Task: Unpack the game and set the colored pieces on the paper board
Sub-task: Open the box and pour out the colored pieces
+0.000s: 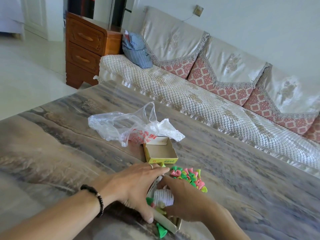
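A small box tray (171, 224) lies near the table's front edge, holding a folded white paper (163, 196) and a few coloured pieces. My left hand (133, 186) grips the tray's left side, thumb on its near wall. My right hand (187, 200) reaches into the tray, fingers on the folded paper. A heap of green, pink and yellow cone pieces (189, 177) lies on the table just right of the tray. One green piece (161, 231) rests by the tray's near corner. The yellow box lid (161, 151) sits open side up behind my hands.
A crumpled clear plastic bag (124, 125) with red print lies behind the lid on the grey marbled table (52, 144). A quilted sofa (199, 94) runs along the table's far side, and a wooden drawer cabinet (84, 49) stands at the back left.
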The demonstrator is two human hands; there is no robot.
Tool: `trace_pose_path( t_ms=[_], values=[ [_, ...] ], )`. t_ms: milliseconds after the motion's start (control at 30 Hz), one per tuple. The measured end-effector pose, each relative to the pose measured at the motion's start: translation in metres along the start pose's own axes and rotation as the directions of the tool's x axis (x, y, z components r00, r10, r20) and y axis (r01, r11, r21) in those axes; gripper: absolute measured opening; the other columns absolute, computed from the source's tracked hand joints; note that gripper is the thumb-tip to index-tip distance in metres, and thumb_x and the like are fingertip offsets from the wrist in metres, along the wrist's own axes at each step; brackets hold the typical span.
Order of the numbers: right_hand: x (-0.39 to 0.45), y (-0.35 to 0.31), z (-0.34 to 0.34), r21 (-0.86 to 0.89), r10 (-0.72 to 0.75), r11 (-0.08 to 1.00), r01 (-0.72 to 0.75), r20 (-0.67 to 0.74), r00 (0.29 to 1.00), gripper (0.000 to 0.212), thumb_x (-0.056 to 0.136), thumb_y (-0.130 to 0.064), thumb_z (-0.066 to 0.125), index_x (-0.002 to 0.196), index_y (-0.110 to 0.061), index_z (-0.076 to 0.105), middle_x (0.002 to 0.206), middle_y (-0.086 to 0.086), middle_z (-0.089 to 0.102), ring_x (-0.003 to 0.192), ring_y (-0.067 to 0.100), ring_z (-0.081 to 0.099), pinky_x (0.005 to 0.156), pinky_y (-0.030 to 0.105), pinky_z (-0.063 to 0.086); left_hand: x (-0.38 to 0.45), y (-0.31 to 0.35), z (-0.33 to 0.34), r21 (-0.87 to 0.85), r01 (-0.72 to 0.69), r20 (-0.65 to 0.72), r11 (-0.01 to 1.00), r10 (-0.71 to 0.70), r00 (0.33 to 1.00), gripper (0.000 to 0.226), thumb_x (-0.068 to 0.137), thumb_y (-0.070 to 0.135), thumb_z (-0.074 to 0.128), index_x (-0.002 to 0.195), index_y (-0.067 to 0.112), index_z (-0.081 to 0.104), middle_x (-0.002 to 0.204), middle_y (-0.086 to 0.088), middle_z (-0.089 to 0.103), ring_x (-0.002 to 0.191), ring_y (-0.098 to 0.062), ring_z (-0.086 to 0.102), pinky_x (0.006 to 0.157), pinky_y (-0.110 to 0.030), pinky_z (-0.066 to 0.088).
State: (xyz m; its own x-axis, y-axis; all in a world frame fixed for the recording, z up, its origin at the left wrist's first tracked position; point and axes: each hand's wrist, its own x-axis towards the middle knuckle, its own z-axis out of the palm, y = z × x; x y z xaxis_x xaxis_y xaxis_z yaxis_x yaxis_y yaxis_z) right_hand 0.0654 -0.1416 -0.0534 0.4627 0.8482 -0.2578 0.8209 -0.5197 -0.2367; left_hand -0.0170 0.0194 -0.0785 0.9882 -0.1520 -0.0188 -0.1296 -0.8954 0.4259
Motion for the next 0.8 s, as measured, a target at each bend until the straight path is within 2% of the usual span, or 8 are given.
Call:
trace_pose_path(
  t_ms=[100,200,300,367,433,533,667,800],
  values=[
    [0.005,0.0,0.0,0.144,0.021,0.989,-0.011,-0.064,0.998,0.037,0.077,-0.023,0.071,0.111,-0.026,0.058,0.097,-0.015,0.057,0.085,0.001,0.053,0.069,0.009,0.041,0.0,0.0,0.002,0.025,0.025,-0.015,0.999,-0.024,1.0,0.121,0.056,0.055,0.083,0.151,0.029,0.013,0.151,0.009,0.022,0.136,-0.011,0.028,0.108,-0.024,0.023],
    [0.007,0.009,-0.005,0.332,0.092,0.943,-0.039,-0.144,0.985,0.031,0.073,-0.019,0.072,0.101,-0.028,0.061,0.079,-0.01,0.061,0.065,0.001,0.056,0.063,0.023,0.051,-0.004,-0.003,-0.001,0.034,0.066,-0.057,0.997,-0.064,0.996,0.108,0.054,0.059,0.08,0.143,0.033,0.025,0.136,0.01,0.03,0.124,-0.014,0.038,0.1,-0.026,0.033],
    [0.007,0.029,-0.022,0.483,0.296,0.865,-0.135,-0.276,0.914,0.036,0.079,-0.014,0.071,0.111,-0.025,0.059,0.084,-0.001,0.067,0.061,0.012,0.066,0.059,0.035,0.056,-0.011,-0.005,-0.005,0.1,0.168,-0.107,0.981,-0.158,0.982,0.104,0.055,0.067,0.073,0.14,0.029,0.029,0.129,0.008,0.032,0.114,-0.017,0.041,0.096,-0.028,0.035],
    [0.008,0.043,-0.031,0.44,0.401,0.863,-0.247,-0.301,0.865,0.047,0.082,-0.02,0.072,0.125,-0.022,0.055,0.097,-0.003,0.064,0.073,0.014,0.066,0.061,0.031,0.055,-0.016,-0.007,-0.004,0.137,0.225,-0.149,0.965,-0.204,0.967,0.108,0.053,0.074,0.067,0.142,0.027,0.027,0.129,0.007,0.032,0.112,-0.018,0.041,0.097,-0.03,0.034],
    [0.007,0.049,-0.033,0.241,0.419,0.904,-0.352,-0.346,0.839,0.056,0.084,-0.033,0.069,0.135,-0.024,0.047,0.11,-0.008,0.055,0.082,0.008,0.06,0.07,0.025,0.049,-0.019,-0.01,-0.002,0.166,0.234,-0.136,0.958,-0.213,0.967,0.119,0.052,0.078,0.062,0.149,0.026,0.016,0.14,0.005,0.027,0.124,-0.017,0.034,0.104,-0.032,0.028],
    [0.002,0.029,-0.033,0.147,0.26,0.965,-0.216,-0.464,0.847,0.034,0.086,-0.032,0.066,0.119,-0.025,0.06,0.102,-0.014,0.057,0.078,0.001,0.057,0.073,0.019,0.047,-0.024,-0.016,-0.001,0.177,0.221,-0.084,0.959,-0.209,0.974,0.124,0.057,0.073,0.062,0.152,0.024,0.0,0.153,0.003,0.016,0.139,-0.013,0.018,0.112,-0.034,0.017],
    [0.007,-0.017,-0.022,0.072,0.017,0.997,-0.003,-0.203,0.979,0.033,0.084,-0.047,0.064,0.113,-0.032,0.06,0.094,-0.015,0.06,0.083,0.004,0.056,0.077,0.024,0.046,-0.027,-0.018,-0.003,0.146,0.216,-0.078,0.965,-0.207,0.975,0.12,0.059,0.073,0.062,0.152,0.024,0.004,0.151,0.006,0.02,0.139,-0.011,0.02,0.113,-0.034,0.018],
    [0.025,-0.035,-0.009,-0.026,-0.011,1.0,0.009,-0.065,0.998,0.045,0.079,-0.048,0.068,0.118,-0.026,0.06,0.1,-0.007,0.06,0.092,0.013,0.054,0.076,0.026,0.04,-0.029,-0.017,-0.002,0.13,0.211,-0.094,0.969,-0.2,0.975,0.117,0.059,0.072,0.062,0.152,0.025,0.008,0.149,0.007,0.022,0.137,-0.011,0.022,0.112,-0.032,0.019]
  ],
)
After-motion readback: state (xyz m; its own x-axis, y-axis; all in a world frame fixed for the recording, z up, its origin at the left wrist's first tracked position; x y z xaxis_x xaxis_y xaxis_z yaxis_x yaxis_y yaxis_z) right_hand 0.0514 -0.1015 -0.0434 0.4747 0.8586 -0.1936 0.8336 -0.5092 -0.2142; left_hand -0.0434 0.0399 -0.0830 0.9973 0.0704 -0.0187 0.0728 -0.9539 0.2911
